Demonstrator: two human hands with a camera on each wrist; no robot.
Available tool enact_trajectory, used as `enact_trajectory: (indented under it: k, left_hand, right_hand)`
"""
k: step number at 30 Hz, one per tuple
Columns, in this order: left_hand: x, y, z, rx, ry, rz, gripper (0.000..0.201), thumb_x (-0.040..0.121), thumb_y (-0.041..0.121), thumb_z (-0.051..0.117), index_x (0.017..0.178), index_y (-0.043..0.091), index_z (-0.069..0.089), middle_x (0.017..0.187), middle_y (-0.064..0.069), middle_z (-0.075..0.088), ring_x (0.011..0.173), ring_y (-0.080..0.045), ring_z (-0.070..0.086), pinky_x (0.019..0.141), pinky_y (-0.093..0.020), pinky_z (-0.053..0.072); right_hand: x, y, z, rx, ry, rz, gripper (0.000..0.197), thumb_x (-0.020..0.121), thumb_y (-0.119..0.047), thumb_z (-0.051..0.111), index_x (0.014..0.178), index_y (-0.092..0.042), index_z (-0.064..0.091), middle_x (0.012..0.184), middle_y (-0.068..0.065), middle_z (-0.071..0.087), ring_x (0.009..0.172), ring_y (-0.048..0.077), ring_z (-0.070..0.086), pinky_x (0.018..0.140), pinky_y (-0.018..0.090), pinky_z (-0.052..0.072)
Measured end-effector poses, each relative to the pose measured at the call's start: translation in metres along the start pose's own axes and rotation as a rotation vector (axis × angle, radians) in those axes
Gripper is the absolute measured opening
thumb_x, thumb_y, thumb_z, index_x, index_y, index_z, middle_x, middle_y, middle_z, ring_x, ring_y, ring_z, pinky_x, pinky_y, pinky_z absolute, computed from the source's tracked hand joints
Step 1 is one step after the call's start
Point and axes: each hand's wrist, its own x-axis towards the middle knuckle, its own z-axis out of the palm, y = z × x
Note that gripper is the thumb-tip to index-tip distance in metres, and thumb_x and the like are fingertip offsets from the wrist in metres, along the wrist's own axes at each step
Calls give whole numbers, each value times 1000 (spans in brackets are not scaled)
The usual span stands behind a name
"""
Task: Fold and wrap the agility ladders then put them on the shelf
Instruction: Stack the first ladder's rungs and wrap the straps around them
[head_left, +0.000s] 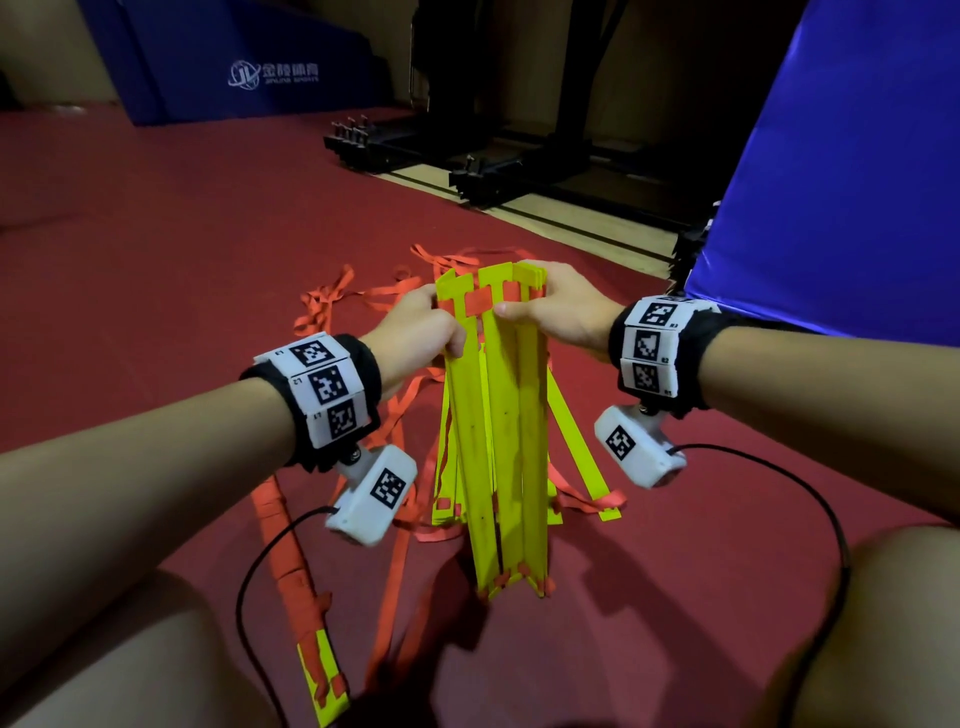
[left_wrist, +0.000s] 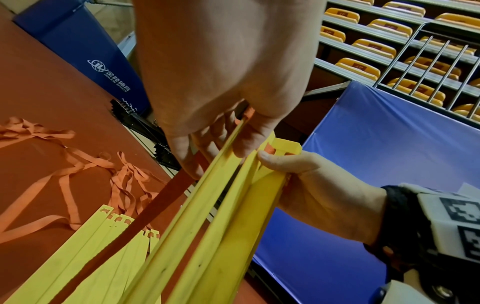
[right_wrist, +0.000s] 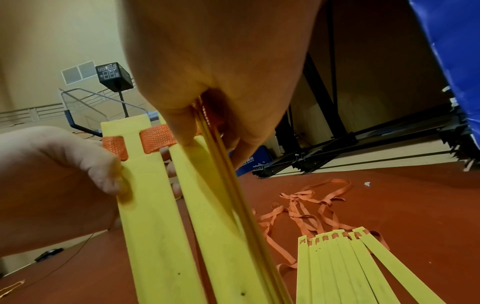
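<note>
Indoor sports hall. Evidence: red sports floor (head_left: 208, 218); blue crash mats (head_left: 249, 57) with a printed sports logo; tiered rows of orange spectator seats (left_wrist: 369, 44) behind a metal railing (left_wrist: 426, 59); basketball hoop backboard (right_wrist: 85, 107) with shot clock (right_wrist: 113, 76) above it.

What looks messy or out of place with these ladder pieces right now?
The orange straps lie tangled in loose loops on the red floor beyond the hands. A second set of yellow rungs is fanned out on the floor, not stacked. The held rung bundle splays apart at its top.
</note>
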Motion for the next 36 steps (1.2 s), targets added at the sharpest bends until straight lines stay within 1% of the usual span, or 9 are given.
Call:
enact_trajectory:
  k: [6,10,16,21,24,27,30,33,36]
  left_hand:
    - [1,-3,1,1,-20,34,37,80,-18,54,105,8,63,96,-15,66,89,-27,64,84,-45,55]
    - [-1,-4,2,5,-40,48,36,84,-18,54,108,6,66,95,-10,70,87,-25,66,83,-39,57]
    - [-2,-4,0,18,-18,47,21,89,-9,64,105,3,69,100,-15,72,85,-26,68,73,-31,57]
    - [1,-10,-2,17,93,49,53,76,33,87,113,-1,71,108,-23,75,96,-39,74,93,-58,58]
    - [16,-22,-5,40,153,9,84,53,54,89,115,2,70,114,-24,72,97,-39,74,91,-61,58]
    - [35,-37,-12,14,87,-27,110,34,72,94,121,11,69,114,-13,76,102,-34,74,95,-55,58]
    - [11,-16,-10,24,-25,0,75,63,50,95,120,8,71,113,-6,78,107,-25,74,104,-49,53]
    - [0,-7,-4,24,-28,31,34,88,22,82,118,8,73,110,-5,79,103,-25,75,103,-49,55]
    - [7,-14,-2,36,115,35,63,63,43,90,113,7,73,107,-6,78,95,-24,76,94,-56,58]
  right_hand:
    - [0,-6,7,94,-45,49,18,82,-6,67,99,-10,65,108,23,72,106,41,68,103,57,49]
    - [-3,-8,5,65,-47,33,20,83,3,70,94,-13,66,97,8,75,93,21,68,94,39,53]
    - [-4,-3,-1,-7,-89,45,23,82,3,71,104,-2,67,97,12,66,87,24,60,79,37,50]
    - [-6,-3,-4,9,-49,119,30,87,-3,70,113,8,62,96,12,59,85,22,51,74,36,40]
    - [-4,-4,-3,56,-44,130,21,79,-4,68,100,-4,65,90,13,54,82,25,47,64,35,36]
    - [-2,-3,-8,75,-32,170,16,74,-1,66,70,-15,59,76,10,53,75,24,47,70,39,35]
    - [-1,-3,-9,72,-56,215,40,71,10,56,43,-18,55,56,-1,53,65,21,47,70,40,37]
    - [-2,-5,-2,59,-109,187,26,67,5,60,55,-19,57,67,5,55,73,25,49,72,42,38]
    - [-1,-3,2,34,-97,138,18,75,-3,67,92,2,67,91,12,64,87,26,57,81,51,50]
